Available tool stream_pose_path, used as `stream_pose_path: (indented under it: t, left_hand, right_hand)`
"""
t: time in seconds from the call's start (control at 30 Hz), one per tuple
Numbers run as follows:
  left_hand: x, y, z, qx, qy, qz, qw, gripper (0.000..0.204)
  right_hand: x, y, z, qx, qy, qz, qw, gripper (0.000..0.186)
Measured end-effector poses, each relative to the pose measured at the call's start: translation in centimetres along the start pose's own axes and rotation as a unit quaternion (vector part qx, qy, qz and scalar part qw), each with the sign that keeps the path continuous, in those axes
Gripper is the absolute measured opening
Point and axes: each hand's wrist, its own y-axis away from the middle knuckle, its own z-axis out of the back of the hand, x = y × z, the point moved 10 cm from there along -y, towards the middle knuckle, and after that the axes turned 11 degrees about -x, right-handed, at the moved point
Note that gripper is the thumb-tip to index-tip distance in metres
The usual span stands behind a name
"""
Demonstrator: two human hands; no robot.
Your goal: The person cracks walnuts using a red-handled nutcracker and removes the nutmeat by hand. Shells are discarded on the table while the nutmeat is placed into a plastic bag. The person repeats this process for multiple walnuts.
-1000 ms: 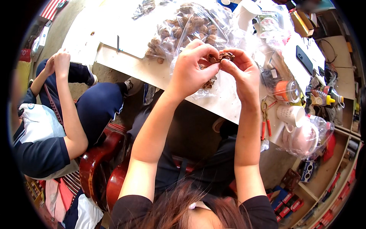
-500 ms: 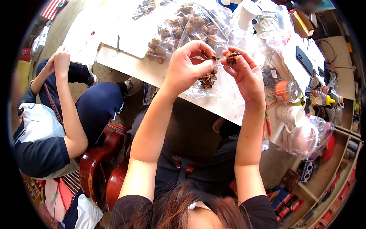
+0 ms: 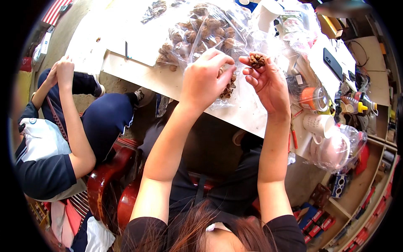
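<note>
My right hand is closed, pinching a brown, wrinkled walnut kernel between thumb and fingers above the table. To its left, my left hand is curled with thumb and fingertips close together; whatever lies in it is hidden. Right under the left hand's fingers sits a small heap of walnut shell pieces on clear plastic near the table's front edge. Beyond both hands lies a clear plastic bag with many whole walnuts in it.
Another person sits at my left, hands together. On the right of the white table are a white mug, an orange-labelled jar, a phone and red-handled scissors or pliers. Shelves stand beyond.
The dark shell piece that showed between my left fingers is out of sight, and that hand has turned over the heap. My right hand has tilted the kernel into fuller view.
</note>
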Motion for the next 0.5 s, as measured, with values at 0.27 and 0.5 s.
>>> stream_pose_path:
  t: [0.27, 0.5]
  left_hand:
    - [-1.3, 0.1, 0.9, -0.09, 0.158, 0.046, 0.982, 0.013]
    - [-0.2, 0.5, 1.3, -0.127, 0.133, 0.078, 0.98, 0.011]
  right_hand:
    - [0.4, 0.3, -1.4, 0.022, 0.08, 0.067, 0.994, 0.027]
    - [0.8, 0.4, -2.5, 0.023, 0.171, 0.135, 0.976, 0.026]
